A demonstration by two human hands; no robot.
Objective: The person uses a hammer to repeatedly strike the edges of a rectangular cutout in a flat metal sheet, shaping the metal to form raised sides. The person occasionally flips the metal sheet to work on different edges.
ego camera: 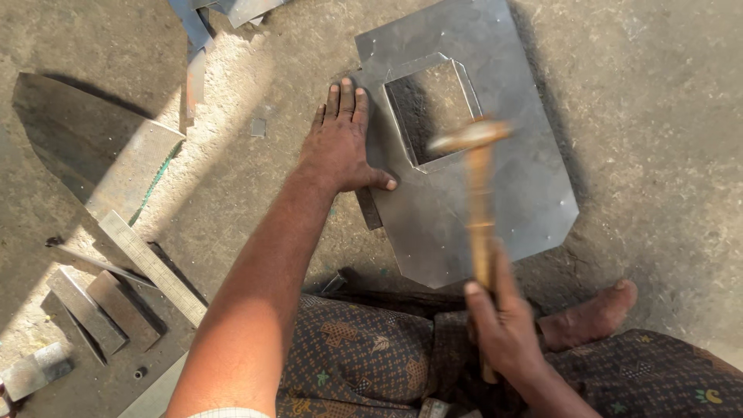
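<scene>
Head view: left hand (340, 143) flat on metal sheet (495, 193), right hand (503, 325) gripping hammer (480, 201).

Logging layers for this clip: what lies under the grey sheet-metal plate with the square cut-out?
Bare concrete floor shows through the cut-out of the grey sheet-metal plate. A dark flat metal strip pokes out from beneath its left edge by the left hand; the rest is covered.

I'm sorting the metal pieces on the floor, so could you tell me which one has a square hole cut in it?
The large grey sheet under the left hand, below the hammer. The other pieces are uncut.
</scene>
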